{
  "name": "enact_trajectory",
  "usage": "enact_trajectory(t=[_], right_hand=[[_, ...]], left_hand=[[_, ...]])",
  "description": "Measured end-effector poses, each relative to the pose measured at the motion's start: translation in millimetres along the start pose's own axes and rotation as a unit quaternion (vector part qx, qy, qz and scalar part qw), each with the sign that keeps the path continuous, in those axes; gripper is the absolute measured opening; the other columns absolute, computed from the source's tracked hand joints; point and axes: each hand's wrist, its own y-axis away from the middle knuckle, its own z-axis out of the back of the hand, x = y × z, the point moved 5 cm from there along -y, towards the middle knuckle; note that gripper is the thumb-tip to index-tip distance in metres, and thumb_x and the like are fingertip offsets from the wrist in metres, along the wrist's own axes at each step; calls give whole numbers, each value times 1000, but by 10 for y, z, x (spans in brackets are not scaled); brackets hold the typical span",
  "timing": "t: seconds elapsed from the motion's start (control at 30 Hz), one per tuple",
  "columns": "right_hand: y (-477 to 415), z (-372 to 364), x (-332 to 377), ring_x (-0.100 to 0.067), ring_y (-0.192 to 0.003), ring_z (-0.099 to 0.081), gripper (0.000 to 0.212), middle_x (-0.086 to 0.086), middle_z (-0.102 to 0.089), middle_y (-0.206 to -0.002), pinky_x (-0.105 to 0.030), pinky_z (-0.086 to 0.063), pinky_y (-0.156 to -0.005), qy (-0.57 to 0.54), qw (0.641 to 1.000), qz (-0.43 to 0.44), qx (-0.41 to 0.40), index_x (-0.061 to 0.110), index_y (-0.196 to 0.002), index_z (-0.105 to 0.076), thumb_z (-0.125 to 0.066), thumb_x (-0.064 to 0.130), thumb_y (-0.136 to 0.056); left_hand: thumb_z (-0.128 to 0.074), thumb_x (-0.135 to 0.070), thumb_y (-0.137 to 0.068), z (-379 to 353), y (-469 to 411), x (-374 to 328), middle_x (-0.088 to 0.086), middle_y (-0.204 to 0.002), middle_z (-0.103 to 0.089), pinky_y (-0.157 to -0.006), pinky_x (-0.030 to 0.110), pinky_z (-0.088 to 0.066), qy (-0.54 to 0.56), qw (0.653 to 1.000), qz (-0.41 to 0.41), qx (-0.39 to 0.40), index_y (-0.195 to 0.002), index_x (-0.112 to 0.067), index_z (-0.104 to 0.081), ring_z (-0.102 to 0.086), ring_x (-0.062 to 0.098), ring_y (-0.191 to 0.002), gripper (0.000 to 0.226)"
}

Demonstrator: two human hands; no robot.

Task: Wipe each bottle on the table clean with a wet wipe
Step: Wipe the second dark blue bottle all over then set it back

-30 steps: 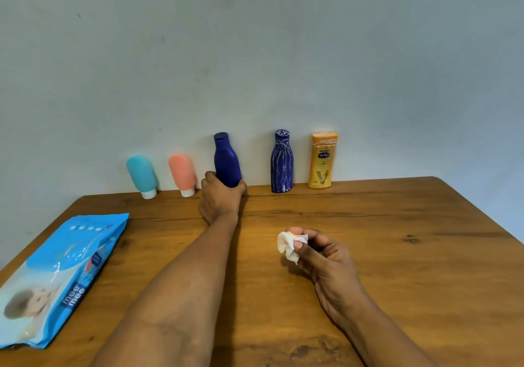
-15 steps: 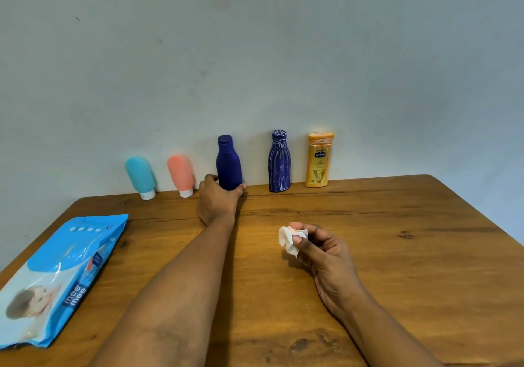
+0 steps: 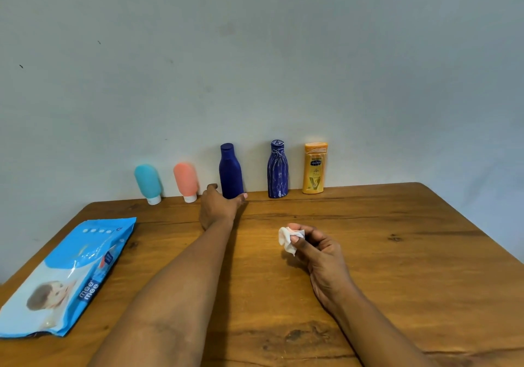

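A plain pale grey-blue wall (image 3: 255, 54) fills the upper half of the frame, and a wooden bench (image 3: 397, 253) with visible grain and knots fills the lower half, its far edge meeting the wall.

Five bottles stand in a row along that far edge, across the middle of the frame. From left to right: a teal squeeze tube (image 3: 148, 183) standing on its white cap and leaning a little left, a salmon-pink squeeze tube (image 3: 185, 181) also on its white cap, a plain dark blue bottle (image 3: 230, 171), a dark blue bottle with white streaks (image 3: 277, 169), and an orange-yellow lotion bottle (image 3: 314, 168) with a printed label. The three on the right stand upright.

The left hand (image 3: 219, 205) reaches to the centre of the frame, at the foot of the plain dark blue bottle. Its grip is loosely curved around the base, thumb on the right side and a finger on the left; I cannot tell whether it presses the bottle or only touches it.

The right hand (image 3: 317, 249) hovers low over the bench, right of centre, well apart from the bottles. Its grip is narrow, pinching a crumpled white wet wipe (image 3: 287, 239) between thumb and fingertips.

At the lower left of the frame a blue wet-wipe pack (image 3: 65, 278) lies flat on the bench, printed with "mee mee".
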Motion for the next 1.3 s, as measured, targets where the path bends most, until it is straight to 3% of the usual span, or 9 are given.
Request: enact_trajectory(t=[0.2,0.33,0.43,0.5,0.57,0.8,0.97,1.07,1.3], right_hand=[[-9,6,18,-24,-90,-62,17,-3,-72,-96,-39,-50,-73,2,1000,10,-10,18,-88,-73,-64,8,-77],[-17,92,64,-23,-89,-63,20,-6,-71,-101,-38,-50,-70,-9,999,26,-36,19,-86,-74,-61,4,-83],[-38,152,88,-24,-90,-62,19,-5,-71,-99,-37,-50,-71,-13,998,25,-51,19,-89,-73,-61,5,-83],[-57,158,79,-23,-89,-62,20,-3,-72,-95,-38,-49,-72,-13,999,23,-45,18,-89,-73,-60,4,-83],[-77,152,72,-23,-87,-63,20,-2,-73,-93,-39,-49,-74,-12,999,23,-35,18,-91,-72,-60,3,-84],[-212,216,72,-20,-91,-64,20,1,-72,-96,-43,-50,-83,-9,999,19,-24,15,-94,-72,-59,3,-84],[-239,223,66,-19,-92,-64,20,1,-72,-98,-37,-53,-77,2,1000,18,-16,18,-95,-72,-60,5,-84],[-245,231,68,-19,-92,-64,19,1,-72,-97,-39,-52,-79,0,1000,17,-18,17,-94,-72,-61,5,-84],[60,350,222,-16,-84,-64,18,-8,-69,-104,-31,-51,-65,-48,992,44,-105,16,-93,-72,-72,17,-75]], left_hand=[[-73,-32,-79,168,276,-18,8,-134,-46,-77,28,-45,12,999,-35,-12,-133,-15,-43,-54,22,-108,65],[-64,-21,-86,577,375,-636,3,-121,-52,-76,23,-43,55,941,-310,-123,-123,-19,-53,-51,19,-107,39],[-61,-25,-88,584,157,-1285,-3,-126,-53,-84,31,-46,4,898,-439,-7,-130,-25,-49,-46,18,-117,44],[-62,-28,-88,422,-24,-1620,-5,-141,-43,-96,38,-43,-139,864,-469,122,-140,-30,-37,-37,18,-128,58],[-63,-25,-87,269,-156,-1835,-4,-149,-34,-101,39,-37,-290,795,-496,196,-143,-31,-32,-33,19,-132,64],[-67,-17,-83,-80,-267,-2034,-4,-135,-48,-80,22,-34,-424,670,-552,258,-134,-26,-46,-44,5,-94,56],[-65,-20,-85,-185,-332,-2024,-2,-120,-57,-82,22,-35,-404,670,-577,235,-122,-21,-57,-50,11,-100,38],[-66,-28,-85,-142,-318,-2021,-3,-112,-59,-78,23,-35,-407,677,-568,231,-118,-21,-59,-45,7,-88,34],[-65,-49,-79,684,405,-1735,-16,-94,-58,-57,19,-30,-305,780,-529,139,-107,-32,-62,-52,5,-81,33]])
